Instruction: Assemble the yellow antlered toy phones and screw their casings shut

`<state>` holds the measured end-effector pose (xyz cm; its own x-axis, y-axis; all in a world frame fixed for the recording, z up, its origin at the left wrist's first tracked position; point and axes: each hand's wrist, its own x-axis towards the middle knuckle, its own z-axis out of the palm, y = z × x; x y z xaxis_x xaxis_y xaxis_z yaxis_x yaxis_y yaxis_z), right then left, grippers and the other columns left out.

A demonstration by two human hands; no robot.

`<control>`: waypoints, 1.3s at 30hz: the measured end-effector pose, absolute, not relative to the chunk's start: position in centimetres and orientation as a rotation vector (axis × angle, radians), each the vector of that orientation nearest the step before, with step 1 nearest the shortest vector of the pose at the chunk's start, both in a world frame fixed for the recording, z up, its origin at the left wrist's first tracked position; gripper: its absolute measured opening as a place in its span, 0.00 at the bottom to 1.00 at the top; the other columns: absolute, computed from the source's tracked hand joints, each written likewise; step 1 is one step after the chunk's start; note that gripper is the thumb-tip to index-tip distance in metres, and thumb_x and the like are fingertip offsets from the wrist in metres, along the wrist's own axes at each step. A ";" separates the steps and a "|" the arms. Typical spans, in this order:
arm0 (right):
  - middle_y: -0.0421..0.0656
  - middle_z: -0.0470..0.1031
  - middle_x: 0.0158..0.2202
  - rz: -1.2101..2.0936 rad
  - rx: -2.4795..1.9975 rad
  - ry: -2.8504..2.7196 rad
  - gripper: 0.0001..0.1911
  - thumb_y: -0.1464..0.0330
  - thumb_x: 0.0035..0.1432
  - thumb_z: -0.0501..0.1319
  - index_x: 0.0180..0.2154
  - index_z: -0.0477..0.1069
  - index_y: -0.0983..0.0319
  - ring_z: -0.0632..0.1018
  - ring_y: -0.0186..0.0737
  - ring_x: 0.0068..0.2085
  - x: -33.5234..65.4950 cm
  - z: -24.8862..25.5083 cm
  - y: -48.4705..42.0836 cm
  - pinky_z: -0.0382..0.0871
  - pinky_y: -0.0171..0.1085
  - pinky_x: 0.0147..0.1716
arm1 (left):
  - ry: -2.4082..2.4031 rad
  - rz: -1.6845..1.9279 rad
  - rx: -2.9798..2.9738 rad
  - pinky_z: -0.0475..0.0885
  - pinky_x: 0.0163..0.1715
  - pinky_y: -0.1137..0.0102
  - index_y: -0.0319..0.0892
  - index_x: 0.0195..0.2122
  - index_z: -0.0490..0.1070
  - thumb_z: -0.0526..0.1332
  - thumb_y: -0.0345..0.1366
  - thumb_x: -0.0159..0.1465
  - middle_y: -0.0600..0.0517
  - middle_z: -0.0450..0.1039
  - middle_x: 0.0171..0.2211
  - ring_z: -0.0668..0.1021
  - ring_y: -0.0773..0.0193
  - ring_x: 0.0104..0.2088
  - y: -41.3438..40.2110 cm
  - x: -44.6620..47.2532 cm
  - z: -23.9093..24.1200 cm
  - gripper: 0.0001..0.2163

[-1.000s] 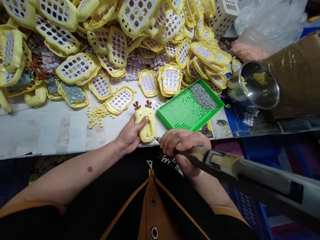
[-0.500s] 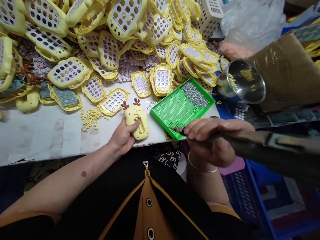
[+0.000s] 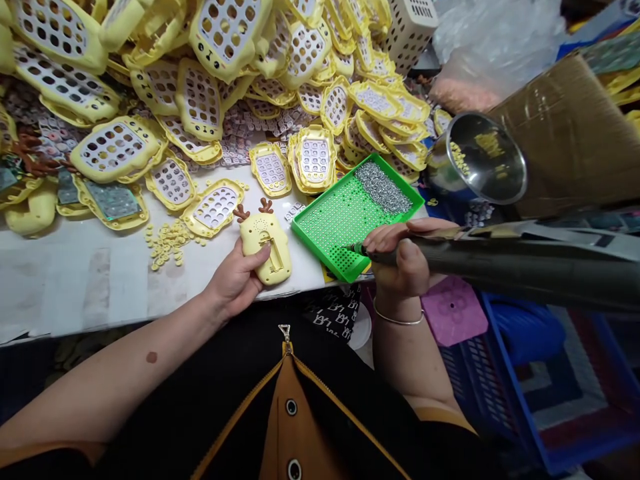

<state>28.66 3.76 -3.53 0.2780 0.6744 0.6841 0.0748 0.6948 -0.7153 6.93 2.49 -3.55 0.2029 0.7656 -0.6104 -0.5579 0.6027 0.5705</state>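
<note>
My left hand [image 3: 239, 277] grips a yellow toy casing [image 3: 265, 250] with brown antlers, its back with the battery compartment facing up and my thumb lying across it. In my right hand [image 3: 400, 257] is a dark electric screwdriver [image 3: 465, 267], fingers wrapped round its front end. Its tip points left over the near corner of a green perforated tray [image 3: 320, 223]. Silver screws [image 3: 383, 188] are heaped at the tray's far end, while the near part shows several rows of holes. Whether a screw sits on the tip is too small to tell.
Yellow casings [image 3: 227, 33] are piled across the back of the white table [image 3: 65, 280]. Small yellow buttons [image 3: 167, 245] lie left of my left hand. To the right stand a metal bowl [image 3: 493, 163] and a cardboard box [image 3: 565, 133]. A blue crate [image 3: 520, 413] stands below at right.
The screwdriver has swung to a more level pose, its tip still over the tray's near part. My left hand holds the casing much as before. The whole view has shifted slightly.
</note>
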 end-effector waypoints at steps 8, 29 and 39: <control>0.31 0.62 0.18 0.520 -0.679 -1.286 0.07 0.63 0.56 0.63 0.38 0.69 0.54 0.66 0.31 0.16 28.8 -3.7 3.9 0.65 0.34 0.17 | 0.990 0.960 0.238 0.73 0.53 0.48 0.50 0.50 0.66 0.66 0.26 0.57 0.51 0.74 0.51 0.77 0.53 0.52 2.4 7.0 -3.5 0.22; 0.35 0.69 0.22 1.089 -0.480 -1.333 0.07 0.65 0.58 0.62 0.40 0.70 0.54 0.75 0.36 0.24 20.7 -0.6 -1.3 0.73 0.39 0.27 | 1.008 1.069 0.210 0.76 0.47 0.56 0.45 0.47 0.66 0.67 0.26 0.56 0.50 0.77 0.41 0.79 0.57 0.44 1.9 7.8 -4.3 0.19; 0.34 0.69 0.21 1.018 -0.409 -1.539 0.06 0.71 0.54 0.60 0.35 0.66 0.56 0.73 0.34 0.21 19.4 -0.3 0.0 0.70 0.35 0.21 | 1.003 1.065 0.175 0.78 0.41 0.59 0.46 0.47 0.66 0.67 0.27 0.55 0.50 0.78 0.40 0.81 0.56 0.41 1.9 7.7 -4.6 0.19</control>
<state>19.40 -0.02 -0.26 -0.2520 0.7430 0.6201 -0.2799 0.5574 -0.7816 7.70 1.90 -4.57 0.1098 0.7925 -0.5999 -0.6467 0.5153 0.5624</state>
